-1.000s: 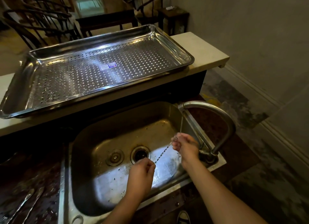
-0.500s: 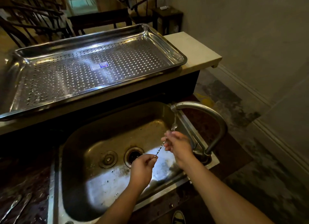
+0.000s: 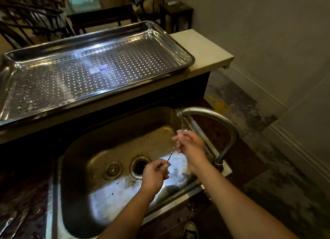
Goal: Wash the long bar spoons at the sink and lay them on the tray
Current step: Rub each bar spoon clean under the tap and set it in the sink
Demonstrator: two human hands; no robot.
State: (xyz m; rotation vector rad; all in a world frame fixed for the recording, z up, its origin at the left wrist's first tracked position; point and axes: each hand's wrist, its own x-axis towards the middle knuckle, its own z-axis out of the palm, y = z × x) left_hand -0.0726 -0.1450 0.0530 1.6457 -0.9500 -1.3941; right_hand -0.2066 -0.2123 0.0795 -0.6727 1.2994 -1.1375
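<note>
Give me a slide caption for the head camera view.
Both hands hold a twisted bar spoon under the running faucet over the sink; the perforated tray holds no spoons.

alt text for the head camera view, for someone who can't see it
Two bare hands hold a twisted bar spoon over a steel sink: the left hand grips its lower end, the right hand rubs its upper end under the running faucet. Behind the sink, a perforated tray holds no spoons.
</note>
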